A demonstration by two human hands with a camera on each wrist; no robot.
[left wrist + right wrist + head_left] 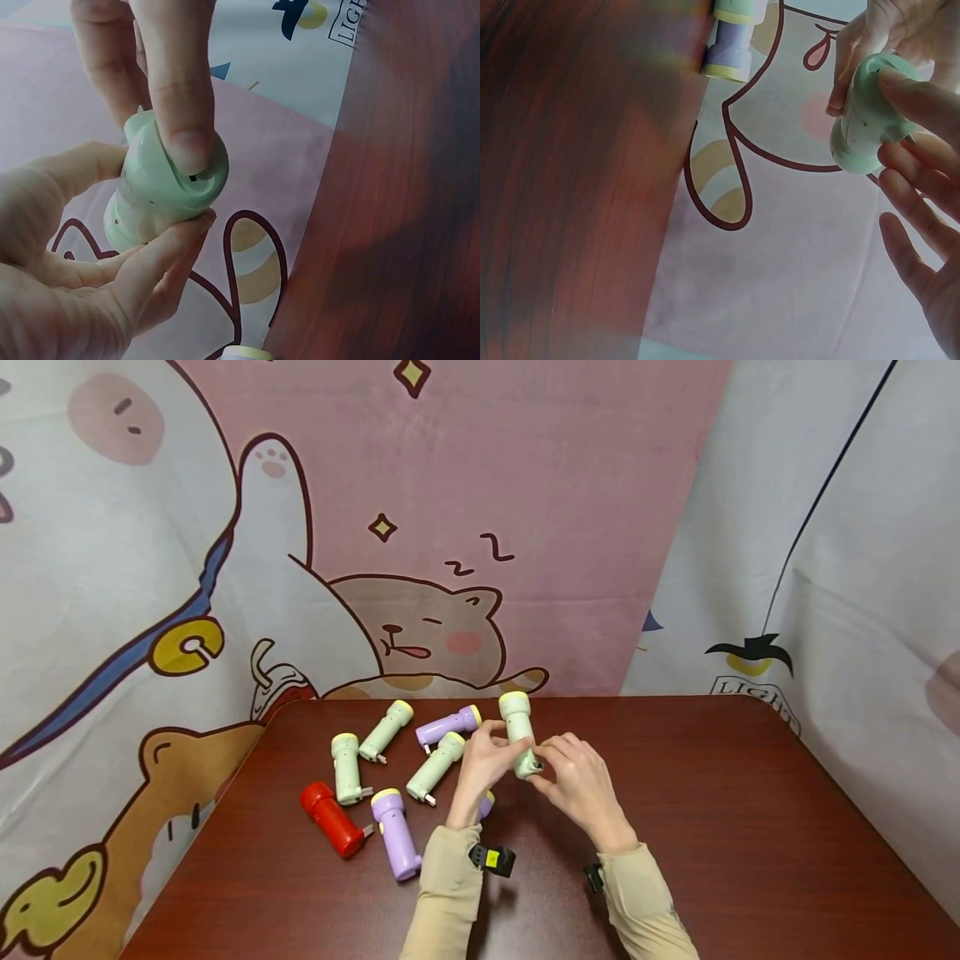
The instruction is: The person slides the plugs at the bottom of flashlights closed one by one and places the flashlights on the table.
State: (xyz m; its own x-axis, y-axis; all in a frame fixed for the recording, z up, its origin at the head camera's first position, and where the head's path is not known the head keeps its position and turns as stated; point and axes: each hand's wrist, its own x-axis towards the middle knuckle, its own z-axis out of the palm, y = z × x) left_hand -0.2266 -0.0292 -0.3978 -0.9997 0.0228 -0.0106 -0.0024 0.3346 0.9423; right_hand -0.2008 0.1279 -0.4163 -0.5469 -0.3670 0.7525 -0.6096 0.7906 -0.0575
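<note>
A pale green flashlight [517, 727] with a yellow rim is held above the table, tilted, its wide head pointing away. My left hand [483, 764] grips its body between thumb and fingers. At the tail end, my right hand [581, 781] pinches it; in the left wrist view the right thumb [187, 146] presses into the recess of the base. From the right wrist view, the fingertips [894, 156] touch the side of the same flashlight [862, 131], where a small metal prong peeks out. The right hand's other fingers spread apart.
Left of my hands lie pale green flashlights [347, 768], purple flashlights [395, 835] and one red flashlight [333, 818], several with plug prongs out at the tail. My left wrist partly hides another purple flashlight [487, 803]. A printed cloth [570, 527] hangs behind the brown table [750, 827].
</note>
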